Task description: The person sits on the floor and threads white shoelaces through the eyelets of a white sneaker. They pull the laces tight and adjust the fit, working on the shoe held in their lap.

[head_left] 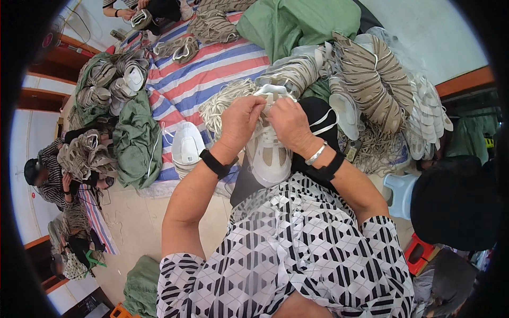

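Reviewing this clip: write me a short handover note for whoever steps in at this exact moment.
Left hand and right hand: both closed on the top of a white-and-beige shoe on the lap, fingers at its white lace.
Loose pile of white laces lies just beyond, on the striped cloth.
Another white shoe lies to the left; stacked shoes sit to the right.
Done: cannot tell how far the lacing has got.
Left: this shoe's lacing is in hand.
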### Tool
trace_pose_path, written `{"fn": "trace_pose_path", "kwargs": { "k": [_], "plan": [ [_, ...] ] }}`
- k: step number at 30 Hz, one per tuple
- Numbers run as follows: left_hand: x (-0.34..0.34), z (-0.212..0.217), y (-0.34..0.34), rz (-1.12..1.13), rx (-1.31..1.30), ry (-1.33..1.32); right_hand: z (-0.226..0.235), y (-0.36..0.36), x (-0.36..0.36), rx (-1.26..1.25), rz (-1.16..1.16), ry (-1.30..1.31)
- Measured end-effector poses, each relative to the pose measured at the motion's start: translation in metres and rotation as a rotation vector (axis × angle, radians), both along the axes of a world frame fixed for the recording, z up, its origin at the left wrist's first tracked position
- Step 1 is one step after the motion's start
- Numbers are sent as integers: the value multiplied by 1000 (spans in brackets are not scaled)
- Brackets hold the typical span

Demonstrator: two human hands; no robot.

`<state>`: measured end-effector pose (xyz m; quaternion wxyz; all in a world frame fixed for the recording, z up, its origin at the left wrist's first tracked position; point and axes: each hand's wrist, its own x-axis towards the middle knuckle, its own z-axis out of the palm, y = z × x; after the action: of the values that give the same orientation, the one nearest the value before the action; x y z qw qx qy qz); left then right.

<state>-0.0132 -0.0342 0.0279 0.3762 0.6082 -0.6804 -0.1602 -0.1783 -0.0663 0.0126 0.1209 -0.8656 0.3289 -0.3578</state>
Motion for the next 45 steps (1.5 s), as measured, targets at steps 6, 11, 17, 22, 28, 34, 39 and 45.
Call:
{"fn": "trace_pose_path", "kwargs": {
  "k": [6,11,17,22,28,34,39,45],
  "plan": [
    [7,14,0,-226,-109,-306,65,-21,-32,1160,51,-1019],
    [2,20,-13,-354,-88,-541,9,-2,-40,318,-137,39],
    [3,24,-13,-390,-101,-629,11,12,-38,494,-52,209],
    [0,22,-13,-374,-84,-627,13,-29,-34,432,-41,159],
    [-8,20,-12,-354,-49,-712,10,-28,-21,317,-91,121],
    [-12,12,-10,-307,8,-566,24,-8,-45,51,-54,19],
    [-12,1,-8,-301,3,-349,-1,17,-50,113,10,161],
    [-24,4,5,-120,44,-291,-4,17,-49,-23,-56,196]
  ]
}}
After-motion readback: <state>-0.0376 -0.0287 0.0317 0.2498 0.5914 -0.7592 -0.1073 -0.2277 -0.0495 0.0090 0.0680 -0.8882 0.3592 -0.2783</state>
